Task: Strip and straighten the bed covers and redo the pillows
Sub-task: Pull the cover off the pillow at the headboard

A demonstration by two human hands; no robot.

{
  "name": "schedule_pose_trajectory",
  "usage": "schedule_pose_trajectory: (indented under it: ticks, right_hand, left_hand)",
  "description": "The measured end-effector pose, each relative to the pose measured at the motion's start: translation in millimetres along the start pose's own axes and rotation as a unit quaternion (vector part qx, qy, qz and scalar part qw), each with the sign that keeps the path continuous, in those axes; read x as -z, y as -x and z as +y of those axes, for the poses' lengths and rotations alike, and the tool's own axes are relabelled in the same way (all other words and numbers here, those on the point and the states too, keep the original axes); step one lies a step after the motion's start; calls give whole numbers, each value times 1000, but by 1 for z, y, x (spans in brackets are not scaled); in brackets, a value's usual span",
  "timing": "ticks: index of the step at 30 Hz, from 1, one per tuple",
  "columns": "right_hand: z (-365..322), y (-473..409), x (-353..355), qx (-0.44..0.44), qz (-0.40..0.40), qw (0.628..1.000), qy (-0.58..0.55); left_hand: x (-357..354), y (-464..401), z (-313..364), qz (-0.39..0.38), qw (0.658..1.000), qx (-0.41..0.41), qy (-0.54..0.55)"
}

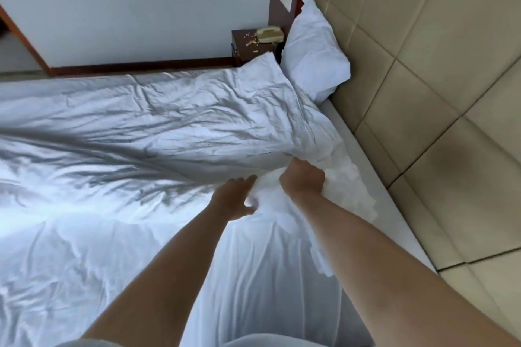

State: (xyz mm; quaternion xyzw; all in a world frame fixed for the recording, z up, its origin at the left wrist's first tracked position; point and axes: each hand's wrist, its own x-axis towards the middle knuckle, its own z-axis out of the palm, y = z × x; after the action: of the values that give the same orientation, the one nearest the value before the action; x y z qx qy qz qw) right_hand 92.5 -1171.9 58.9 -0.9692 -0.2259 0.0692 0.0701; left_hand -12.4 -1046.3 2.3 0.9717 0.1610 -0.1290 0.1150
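A crumpled white duvet (pixel 158 132) covers most of the bed, which runs from the lower middle toward the upper right in this tilted view. My right hand (pixel 303 177) grips a bunched fold at the duvet's top edge, fingers buried in the cloth. My left hand (pixel 235 200) reaches in beside it, fingers stretched out and touching the same fold, thumb spread. A white pillow (pixel 313 51) leans against the padded beige headboard (pixel 423 65). The white bottom sheet (pixel 253 262) shows between my forearms.
A dark bedside table (pixel 248 46) with a beige telephone (pixel 269 34) and small scattered items stands beyond the pillow. A white wall (pixel 141 3) with a wooden skirting board runs behind the bed. A wooden door frame edge (pixel 25 42) is at the far left.
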Motion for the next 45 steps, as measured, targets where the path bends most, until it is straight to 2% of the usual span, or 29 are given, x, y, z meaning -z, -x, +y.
schedule_pose_trajectory:
  ticks: [3, 8, 12, 14, 17, 19, 22, 25, 26, 27, 28, 30, 32, 34, 36, 38, 39, 42, 45]
  right_hand:
    - [-8, -6, 9, -26, 1, 997, -66]
    - [-21, -41, 31, -51, 19, 992, -117]
    - [-20, -69, 36, -11, 77, 997, 4]
    - [-18, -83, 31, 21, 69, 995, 75]
    - [-21, -98, 19, -4, -26, 997, 73]
    - [-26, -106, 8, -30, -117, 991, 56]
    - [-33, -118, -13, -7, -323, 945, 44]
    - [-44, -139, -34, -10, -416, 909, -35]
    - [-49, -148, -40, -36, -386, 920, -61]
    - [-54, -162, -44, -33, -310, 947, -81]
    - [-59, -174, -43, -45, -226, 965, -129]
    - [-67, -201, -32, -51, -62, 977, -198]
    - [-72, -232, -20, -16, 93, 969, -230]
    - [-77, -262, -5, 16, 232, 935, -267]
    - [-83, -287, 6, 24, 319, 907, -273]
    - [-86, -303, 6, 30, 335, 907, -252]
    - [-86, -305, 2, 26, 310, 920, -240]
    - [-77, -305, -27, -2, 161, 965, -205]
    - [-63, -294, -48, -24, 6, 987, -159]
  left_hand:
    - [12, -1, -8, -27, 998, 33, -44]
    - [60, -23, -8, 79, 984, 93, -131]
    - [95, -50, -13, 88, 971, 123, -183]
    - [103, -67, -18, 83, 969, 161, -167]
    - [95, -88, -22, 25, 967, 230, -109]
    - [79, -100, -29, -20, 963, 269, -26]
    - [56, -112, -42, -88, 950, 284, 93]
    - [46, -132, -59, -120, 945, 275, 127]
    - [46, -142, -64, -112, 945, 271, 145]
    - [49, -152, -68, -92, 945, 266, 170]
    - [56, -165, -72, -54, 945, 256, 197]
    - [83, -192, -76, 53, 937, 242, 245]
    - [124, -224, -76, 169, 928, 217, 252]
    - [172, -254, -74, 272, 924, 165, 211]
    - [208, -276, -73, 348, 915, 114, 170]
    - [217, -293, -81, 357, 918, 82, 150]
    - [211, -300, -88, 334, 928, 72, 150]
    - [167, -313, -103, 198, 963, 89, 162]
    - [119, -314, -107, 51, 977, 117, 172]
